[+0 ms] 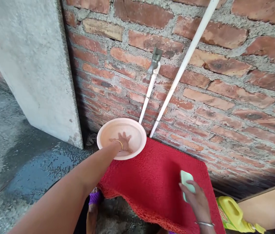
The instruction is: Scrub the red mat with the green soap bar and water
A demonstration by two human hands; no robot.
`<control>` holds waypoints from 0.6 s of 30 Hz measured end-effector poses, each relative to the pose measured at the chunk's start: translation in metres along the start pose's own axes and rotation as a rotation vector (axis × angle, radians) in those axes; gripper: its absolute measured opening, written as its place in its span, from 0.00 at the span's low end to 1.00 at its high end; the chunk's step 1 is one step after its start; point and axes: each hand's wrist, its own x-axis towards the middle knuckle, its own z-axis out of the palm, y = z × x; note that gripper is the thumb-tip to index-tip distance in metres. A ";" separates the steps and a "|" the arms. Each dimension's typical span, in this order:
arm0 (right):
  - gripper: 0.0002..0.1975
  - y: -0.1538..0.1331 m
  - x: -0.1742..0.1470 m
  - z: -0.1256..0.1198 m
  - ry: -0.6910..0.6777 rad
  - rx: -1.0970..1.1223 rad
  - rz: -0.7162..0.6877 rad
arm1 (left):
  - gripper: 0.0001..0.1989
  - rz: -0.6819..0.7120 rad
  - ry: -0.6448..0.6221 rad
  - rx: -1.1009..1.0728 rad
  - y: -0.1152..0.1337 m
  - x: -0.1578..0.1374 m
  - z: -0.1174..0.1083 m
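Observation:
My left hand (124, 143) is inside a pale pink basin (100, 143) with its fingers spread. It appears to be in water, and a thin yellow bangle circles the wrist. A red, shaggy mat (149, 182) lies spread out in front of me, its near edge hanging down in a fringe. Over the mat's right part, my right hand (197, 198) grips a pale green bar (185, 177) with rounded corners. Whether that is soap or the back of a brush, I cannot tell. The basin stands by the mat's far left corner.
Behind the mat rises a brick wall (132, 61) with a tap (155, 61) and white pipes (183, 66). A grey slab (42, 65) stands at left beside wet floor (42, 169). A yellow jug (231, 211) lies at lower right.

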 end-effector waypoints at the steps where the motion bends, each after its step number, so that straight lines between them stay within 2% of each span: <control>1: 0.24 -0.032 -0.001 0.013 -0.039 0.026 -0.032 | 0.61 -0.007 -0.020 0.019 0.002 0.000 -0.001; 4: 0.22 -0.123 0.001 0.045 -0.165 0.024 -0.124 | 0.65 -0.016 -0.069 0.075 0.004 0.000 -0.003; 6: 0.22 -0.170 0.004 0.062 -0.218 -0.037 -0.146 | 0.64 -0.011 -0.074 0.086 0.003 0.000 -0.003; 8: 0.21 -0.201 0.005 0.076 -0.244 -0.088 -0.175 | 0.64 0.003 -0.054 0.074 0.001 0.001 -0.002; 10: 0.19 -0.215 0.005 0.086 -0.252 -0.108 -0.213 | 0.65 0.000 -0.043 0.062 -0.001 0.001 -0.001; 12: 0.18 -0.213 0.006 0.091 -0.250 -0.116 -0.242 | 0.65 -0.010 -0.040 0.068 -0.002 0.001 0.000; 14: 0.17 -0.194 0.010 0.088 -0.226 -0.134 -0.249 | 0.64 -0.013 -0.044 0.073 -0.001 0.000 0.000; 16: 0.18 -0.159 0.019 0.075 -0.190 -0.154 -0.215 | 0.63 -0.013 -0.043 0.074 -0.001 -0.001 0.000; 18: 0.20 -0.108 0.032 0.054 -0.154 -0.152 -0.135 | 0.62 -0.015 -0.044 0.083 0.000 -0.002 -0.001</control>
